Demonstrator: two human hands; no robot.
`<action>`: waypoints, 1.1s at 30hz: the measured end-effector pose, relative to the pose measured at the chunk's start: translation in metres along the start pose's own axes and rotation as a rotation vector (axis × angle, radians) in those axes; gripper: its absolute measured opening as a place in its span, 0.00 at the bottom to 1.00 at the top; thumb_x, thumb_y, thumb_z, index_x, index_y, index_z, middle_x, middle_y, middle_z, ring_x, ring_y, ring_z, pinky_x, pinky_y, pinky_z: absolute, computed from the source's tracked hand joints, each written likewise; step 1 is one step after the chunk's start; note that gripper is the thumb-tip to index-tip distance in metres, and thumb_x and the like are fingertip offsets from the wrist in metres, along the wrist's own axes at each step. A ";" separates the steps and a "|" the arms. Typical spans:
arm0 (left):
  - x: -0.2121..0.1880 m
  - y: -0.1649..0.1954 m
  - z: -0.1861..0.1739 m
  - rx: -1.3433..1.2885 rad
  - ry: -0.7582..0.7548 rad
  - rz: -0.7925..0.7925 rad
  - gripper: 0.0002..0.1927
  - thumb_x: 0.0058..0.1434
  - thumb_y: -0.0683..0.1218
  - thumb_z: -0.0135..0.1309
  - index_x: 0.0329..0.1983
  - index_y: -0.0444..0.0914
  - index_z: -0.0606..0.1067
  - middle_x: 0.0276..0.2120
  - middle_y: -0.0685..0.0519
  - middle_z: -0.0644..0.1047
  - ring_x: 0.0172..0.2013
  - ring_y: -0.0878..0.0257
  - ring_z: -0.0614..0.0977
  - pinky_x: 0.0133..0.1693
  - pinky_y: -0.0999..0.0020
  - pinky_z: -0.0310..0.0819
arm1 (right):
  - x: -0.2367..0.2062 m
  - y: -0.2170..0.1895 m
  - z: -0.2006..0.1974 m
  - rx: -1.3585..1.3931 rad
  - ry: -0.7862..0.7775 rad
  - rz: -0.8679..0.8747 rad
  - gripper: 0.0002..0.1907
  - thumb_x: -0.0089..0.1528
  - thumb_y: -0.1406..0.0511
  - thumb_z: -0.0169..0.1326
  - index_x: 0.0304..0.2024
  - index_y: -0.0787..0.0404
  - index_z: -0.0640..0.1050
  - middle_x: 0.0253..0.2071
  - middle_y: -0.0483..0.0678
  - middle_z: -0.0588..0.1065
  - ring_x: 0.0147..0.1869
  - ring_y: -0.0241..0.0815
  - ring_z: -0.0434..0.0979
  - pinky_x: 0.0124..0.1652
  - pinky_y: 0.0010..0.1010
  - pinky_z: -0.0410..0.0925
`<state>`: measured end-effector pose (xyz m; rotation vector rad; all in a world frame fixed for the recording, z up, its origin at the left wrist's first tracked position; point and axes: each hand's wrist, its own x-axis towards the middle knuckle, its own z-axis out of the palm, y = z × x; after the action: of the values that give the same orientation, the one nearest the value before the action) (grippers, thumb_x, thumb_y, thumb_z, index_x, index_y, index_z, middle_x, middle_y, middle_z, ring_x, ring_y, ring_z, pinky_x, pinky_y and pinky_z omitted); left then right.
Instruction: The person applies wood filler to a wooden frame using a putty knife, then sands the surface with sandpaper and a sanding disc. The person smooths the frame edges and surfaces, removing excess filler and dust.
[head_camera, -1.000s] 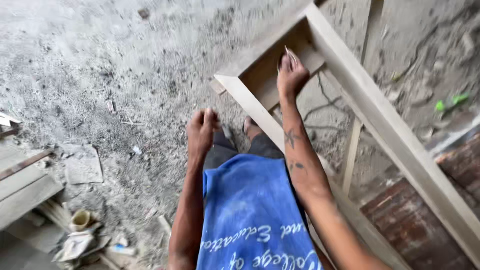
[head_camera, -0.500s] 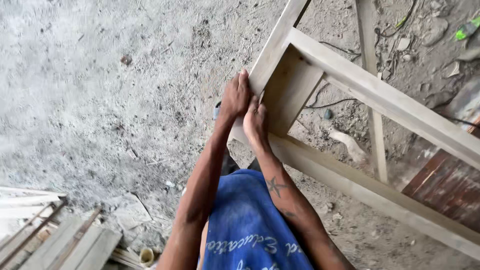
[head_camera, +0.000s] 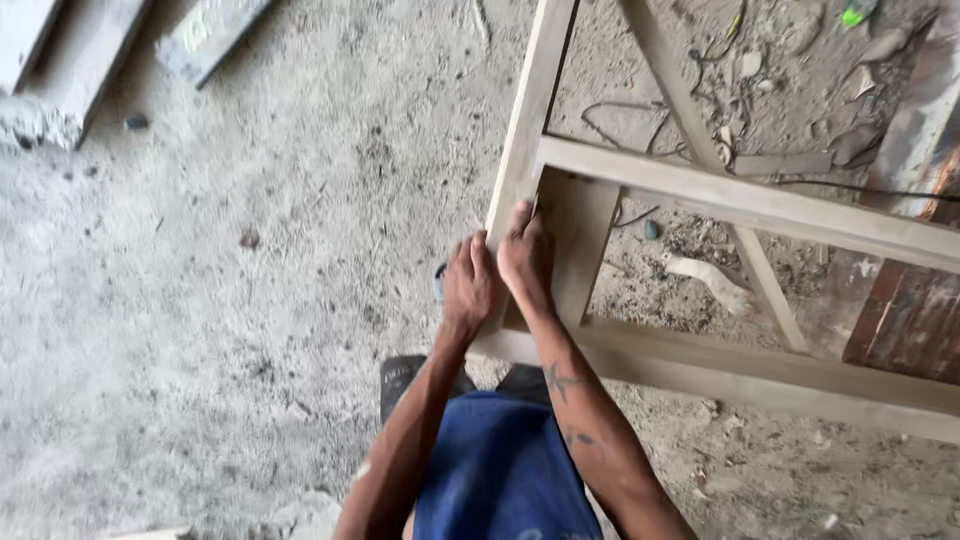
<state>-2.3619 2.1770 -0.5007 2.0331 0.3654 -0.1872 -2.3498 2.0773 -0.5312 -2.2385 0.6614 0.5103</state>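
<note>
Because the pale wooden frame (head_camera: 700, 195) stands on the dusty concrete floor (head_camera: 250, 300) right before the person, both the left hand (head_camera: 468, 285) and right hand (head_camera: 525, 255) press side by side on its upright rail, fingers together and curled over the edge, apparently steadying it.

No packages, labels, signs, screens.

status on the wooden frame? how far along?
Done: the pale wooden frame looks assembled, with its rails and uprights already joined, and it stands on the dusty concrete floor.
In hand: the left hand and right hand both press on the frame's left upright beside a joint; whether either grip closes around it is unclear.
Left: the wood looks bare and unpainted, and cables and scraps lie under it.
</note>
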 end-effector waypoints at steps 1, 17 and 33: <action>0.000 0.001 -0.001 0.016 0.017 0.007 0.26 0.76 0.53 0.29 0.60 0.32 0.72 0.52 0.35 0.77 0.53 0.37 0.75 0.55 0.49 0.69 | 0.002 -0.004 -0.001 0.016 0.026 -0.054 0.29 0.73 0.51 0.32 0.51 0.68 0.75 0.47 0.70 0.77 0.53 0.70 0.76 0.49 0.54 0.70; 0.003 -0.013 0.003 -0.131 -0.033 -0.087 0.27 0.75 0.54 0.31 0.60 0.33 0.73 0.50 0.36 0.76 0.53 0.41 0.75 0.56 0.51 0.67 | -0.018 -0.036 -0.010 0.030 0.055 -0.010 0.25 0.71 0.52 0.35 0.53 0.66 0.72 0.44 0.69 0.77 0.47 0.71 0.77 0.42 0.55 0.70; -0.001 0.000 0.007 -0.130 -0.046 -0.104 0.27 0.76 0.54 0.31 0.60 0.31 0.73 0.53 0.35 0.76 0.53 0.40 0.77 0.54 0.52 0.70 | -0.026 -0.039 -0.029 0.169 0.292 -0.282 0.27 0.78 0.56 0.35 0.56 0.74 0.74 0.48 0.73 0.76 0.52 0.71 0.78 0.49 0.52 0.69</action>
<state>-2.3626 2.1708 -0.5041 1.8801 0.4439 -0.2672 -2.3427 2.0874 -0.4774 -2.2145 0.4984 -0.0131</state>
